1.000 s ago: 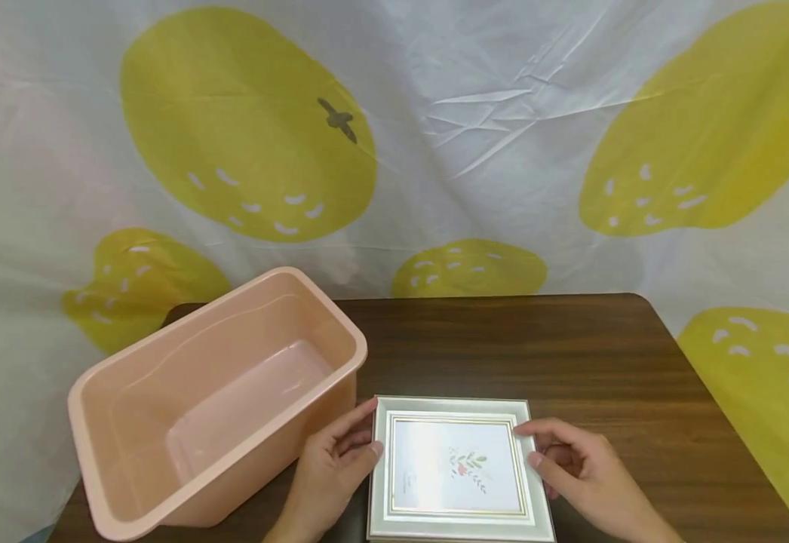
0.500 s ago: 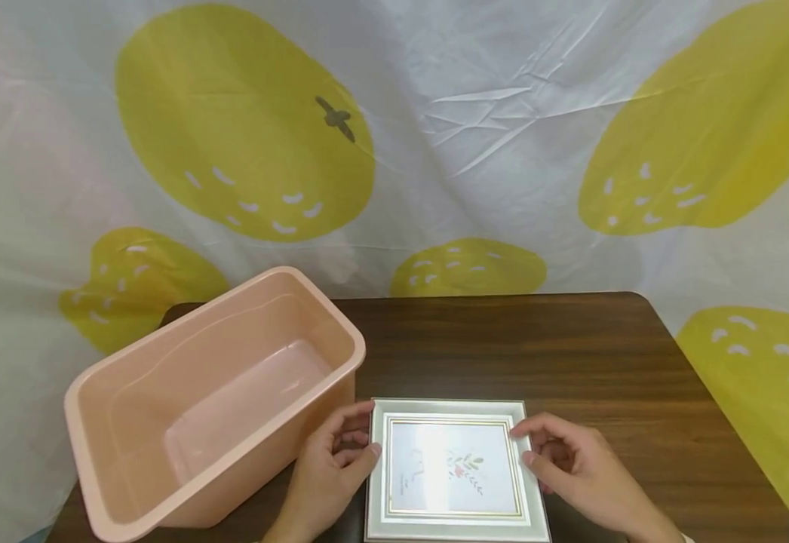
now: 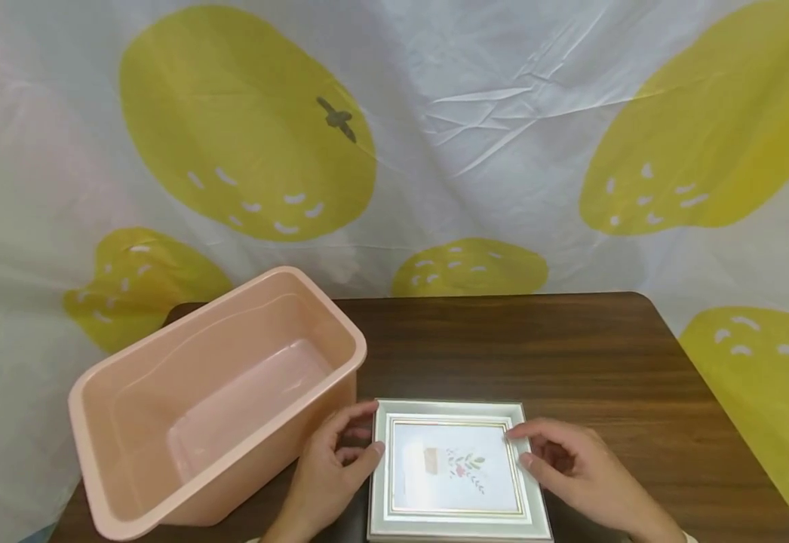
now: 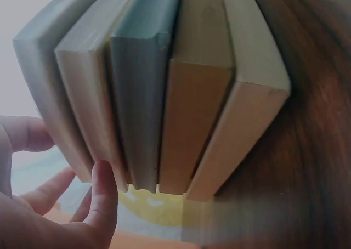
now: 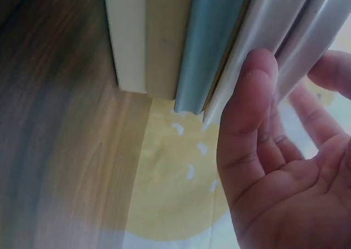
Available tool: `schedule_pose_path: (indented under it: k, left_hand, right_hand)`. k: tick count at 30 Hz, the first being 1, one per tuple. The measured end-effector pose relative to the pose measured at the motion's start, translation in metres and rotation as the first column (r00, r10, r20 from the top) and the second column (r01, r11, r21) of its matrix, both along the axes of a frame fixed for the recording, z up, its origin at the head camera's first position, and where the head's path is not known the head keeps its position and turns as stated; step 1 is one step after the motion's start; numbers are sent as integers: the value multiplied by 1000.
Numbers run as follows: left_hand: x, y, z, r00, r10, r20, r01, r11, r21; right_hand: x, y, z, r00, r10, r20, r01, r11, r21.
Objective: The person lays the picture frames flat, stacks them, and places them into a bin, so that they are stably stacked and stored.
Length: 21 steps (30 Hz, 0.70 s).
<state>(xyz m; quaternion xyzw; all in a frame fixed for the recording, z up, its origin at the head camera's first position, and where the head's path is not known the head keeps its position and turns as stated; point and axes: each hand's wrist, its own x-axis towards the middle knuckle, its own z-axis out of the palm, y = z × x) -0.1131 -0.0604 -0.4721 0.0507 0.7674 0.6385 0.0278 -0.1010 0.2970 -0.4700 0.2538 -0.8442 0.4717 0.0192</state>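
Observation:
A white picture frame (image 3: 462, 523) with gold inner trim and a floral print lies face up at the table's near side. The left wrist view shows it topping a stack of several frames: a second white frame (image 4: 90, 90), a blue one (image 4: 137, 95), a wood-coloured one (image 4: 200, 101) and a pale one (image 4: 238, 134). My left hand (image 3: 326, 467) touches the stack's left side near the top, thumb and fingertips against the edges. From the right, my right hand (image 3: 581, 471) touches the upper frames with thumb and index fingertip. Glare covers part of the print.
A pink plastic bin (image 3: 360, 351) stands at the left of the dark wooden table (image 3: 503, 339), with nothing visible inside. Behind the table hangs a white cloth (image 3: 469, 188) printed with yellow fruit.
The top frame's right edge has shifted slightly left, and my right fingertips have moved left with it. My left hand stays almost in place. The glare on the print has changed.

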Motion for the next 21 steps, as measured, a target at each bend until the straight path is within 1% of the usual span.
schedule_pose_path:
  k: [2,3,6,7,9,13,15,17,18,21]
  left_hand:
    - [0,0,-1,1000,5,-4,-5,1000,-11]
    - [0,0,-1,1000,6,-4,-6,1000,-18]
    - [1,0,-2,1000,-8,5,8,1000,-21]
    - [2,-1,-3,1000,-15,14,16,1000,-18]
    - [4,-2,-4,999,-36,33,36,999,0]
    - [7,-3,-10,996,-70,56,67,996,51]
    - [8,-4,-14,993,-95,67,89,992,93]
    - [10,-4,-17,990,-119,79,108,985,136]
    - [10,-4,-19,987,-135,87,121,981,155]
    - [12,-4,-22,979,-178,95,158,969,188]
  right_hand:
    - [0,1,-2,1000,-2,-20,2,1000,9]
    - [0,2,-3,999,-3,-44,3,1000,8]
    - [3,1,-4,996,-44,-82,44,999,-1]
    - [4,0,-5,994,-62,-88,62,998,-6]
    - [6,-2,-7,992,-98,-74,96,995,-21]
    - [8,-6,-13,988,-155,-7,154,988,-24]
    - [9,-8,-15,984,-178,29,178,984,-18]
    - [10,-11,-16,978,-194,81,196,981,-16]
    - [11,-12,-16,972,-199,122,203,979,-23]
    - [13,-14,-18,957,-181,229,201,977,-68]
